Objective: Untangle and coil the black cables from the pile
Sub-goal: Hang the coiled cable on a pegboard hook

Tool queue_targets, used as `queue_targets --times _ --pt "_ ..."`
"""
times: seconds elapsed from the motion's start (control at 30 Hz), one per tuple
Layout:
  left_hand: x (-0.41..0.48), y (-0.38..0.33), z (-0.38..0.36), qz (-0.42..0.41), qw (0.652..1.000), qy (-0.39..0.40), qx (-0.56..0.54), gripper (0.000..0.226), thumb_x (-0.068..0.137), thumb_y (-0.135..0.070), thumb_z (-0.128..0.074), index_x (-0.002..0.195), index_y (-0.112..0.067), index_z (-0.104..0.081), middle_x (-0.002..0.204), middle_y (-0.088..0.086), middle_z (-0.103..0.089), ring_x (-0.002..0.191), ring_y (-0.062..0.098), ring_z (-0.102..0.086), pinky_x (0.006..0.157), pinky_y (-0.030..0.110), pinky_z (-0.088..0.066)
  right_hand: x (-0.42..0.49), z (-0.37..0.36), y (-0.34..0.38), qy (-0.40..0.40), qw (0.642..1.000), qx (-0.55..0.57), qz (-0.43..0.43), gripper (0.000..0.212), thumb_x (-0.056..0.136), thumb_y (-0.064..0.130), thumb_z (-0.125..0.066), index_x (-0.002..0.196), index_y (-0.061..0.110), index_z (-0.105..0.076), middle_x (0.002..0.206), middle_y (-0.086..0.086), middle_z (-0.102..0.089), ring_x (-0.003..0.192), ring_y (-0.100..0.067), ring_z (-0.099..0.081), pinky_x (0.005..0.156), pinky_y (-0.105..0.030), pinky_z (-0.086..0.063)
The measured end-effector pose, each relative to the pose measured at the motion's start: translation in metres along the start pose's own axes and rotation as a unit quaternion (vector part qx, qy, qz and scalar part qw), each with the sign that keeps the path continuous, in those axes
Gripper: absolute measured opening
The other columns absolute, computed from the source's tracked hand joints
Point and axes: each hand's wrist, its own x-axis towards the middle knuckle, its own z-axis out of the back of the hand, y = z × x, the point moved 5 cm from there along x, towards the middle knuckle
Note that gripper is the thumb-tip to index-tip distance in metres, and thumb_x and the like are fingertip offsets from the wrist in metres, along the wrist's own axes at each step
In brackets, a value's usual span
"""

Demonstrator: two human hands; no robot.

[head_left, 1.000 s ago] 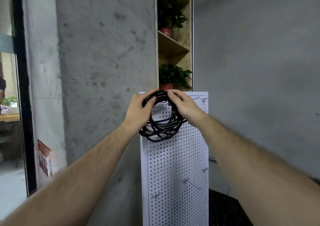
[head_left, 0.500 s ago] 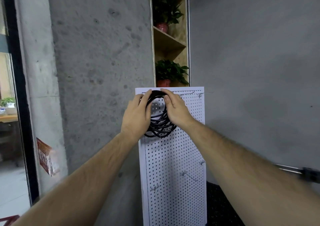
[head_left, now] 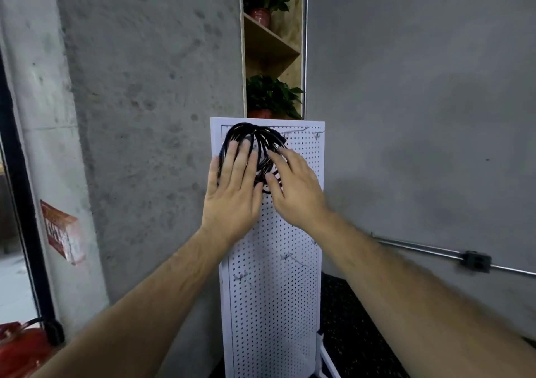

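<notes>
Up at the top of the white pegboard (head_left: 272, 290), the coiled black cable (head_left: 262, 138) hangs against the holes, likely on a hook the loops hide. Left hand (head_left: 232, 194) lies flat, fingers straight, on the coil's left side, gripping nothing; right hand (head_left: 297, 194), fingers straight too, touches its right edge. My read: both are steadying the loops so the bundle settles and won't slip off.
</notes>
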Motion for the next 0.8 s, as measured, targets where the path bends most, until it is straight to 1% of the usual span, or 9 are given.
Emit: queue_targets --times 0.07,0.1,0.23,0.3,0.4,0.53,0.63,0.73,0.8 --pt "-0.017 -0.022 0.006 -0.042 0.998 -0.013 -0.035 0.057 0.102 -0.027 -0.048 0.154 -0.007 -0.040 0.163 0.008 -0.035 0.153 0.024 -0.027 0.126 0.047 -0.013 -0.024 0.004 0.002 -0.030 0.999 -0.022 0.023 0.044 0.107 0.033 -0.038 0.145 0.013 -0.049 0.147 -0.003 -0.049 0.136 -0.022 -0.041 0.113 -0.042 -0.037" --pt "-0.028 -0.033 0.006 -0.052 0.996 -0.010 -0.067 0.055 0.100 -0.024 -0.051 0.151 -0.006 -0.045 0.159 0.008 -0.042 0.150 0.024 -0.034 0.125 0.047 -0.018 -0.040 0.004 0.001 -0.039 0.998 -0.032 0.032 0.041 0.106 0.030 -0.040 0.140 0.011 -0.053 0.138 -0.003 -0.056 0.127 -0.022 -0.047 0.106 -0.040 -0.041" --pt "-0.100 -0.078 -0.013 -0.028 0.980 0.073 -0.186 0.052 0.098 -0.022 -0.051 0.145 -0.001 -0.051 0.148 0.013 -0.053 0.136 0.029 -0.049 0.119 0.047 -0.030 -0.124 -0.011 -0.018 -0.036 0.997 -0.055 0.035 0.031 0.100 0.020 -0.050 0.122 0.003 -0.064 0.113 -0.009 -0.066 0.105 -0.027 -0.056 0.092 -0.038 -0.045" --pt "-0.147 -0.106 -0.027 -0.025 0.969 0.125 -0.213 0.052 0.098 -0.024 -0.049 0.145 -0.001 -0.050 0.146 0.014 -0.055 0.132 0.028 -0.050 0.116 0.044 -0.032 -0.177 -0.027 -0.036 -0.001 0.998 -0.066 0.021 0.031 0.098 0.018 -0.049 0.118 0.000 -0.065 0.108 -0.011 -0.067 0.100 -0.029 -0.057 0.092 -0.038 -0.045" --pt "-0.222 -0.157 -0.049 -0.027 0.940 0.234 -0.247 0.054 0.097 -0.031 -0.047 0.144 -0.004 -0.051 0.143 0.013 -0.057 0.126 0.028 -0.052 0.110 0.040 -0.030 -0.265 -0.055 -0.074 0.110 0.990 -0.078 -0.049 0.044 0.098 0.027 -0.042 0.125 0.000 -0.063 0.114 -0.013 -0.067 0.102 -0.031 -0.060 0.089 -0.042 -0.051" --pt "-0.320 -0.231 -0.077 -0.036 0.864 0.404 -0.300 0.060 0.091 -0.034 -0.042 0.145 -0.008 -0.051 0.140 0.010 -0.060 0.119 0.030 -0.062 0.101 0.043 -0.046 -0.381 -0.088 -0.120 0.239 0.954 -0.084 -0.160 0.052 0.095 0.034 -0.037 0.130 0.003 -0.060 0.116 -0.012 -0.065 0.103 -0.033 -0.061 0.083 -0.046 -0.056" --pt "-0.383 -0.286 -0.090 -0.040 0.803 0.487 -0.341 0.066 0.085 -0.035 -0.039 0.145 -0.009 -0.052 0.137 0.009 -0.061 0.117 0.029 -0.064 0.097 0.041 -0.050 -0.463 -0.108 -0.146 0.313 0.911 -0.088 -0.253 0.061 0.088 0.035 -0.035 0.130 0.000 -0.061 0.113 -0.014 -0.067 0.098 -0.036 -0.065 0.078 -0.046 -0.058" --pt "-0.430 -0.336 -0.103 -0.070 0.752 0.554 -0.351 0.068 0.091 -0.032 -0.039 0.155 -0.012 -0.037 0.148 0.010 -0.051 0.129 0.029 -0.055 0.105 0.040 -0.042 -0.530 -0.116 -0.174 0.374 0.862 -0.092 -0.330 0.066 0.095 0.038 -0.032 0.148 0.001 -0.043 0.134 -0.015 -0.058 0.117 -0.036 -0.057 0.095 -0.047 -0.050" --pt "-0.463 -0.365 -0.111 -0.104 0.698 0.615 -0.353 0.070 0.097 -0.029 -0.045 0.161 -0.015 -0.021 0.158 0.008 -0.037 0.141 0.026 -0.041 0.114 0.039 -0.031 -0.568 -0.121 -0.188 0.421 0.828 -0.086 -0.360 0.063 0.103 0.036 -0.038 0.157 0.004 -0.028 0.147 -0.013 -0.046 0.130 -0.034 -0.047 0.104 -0.044 -0.041"
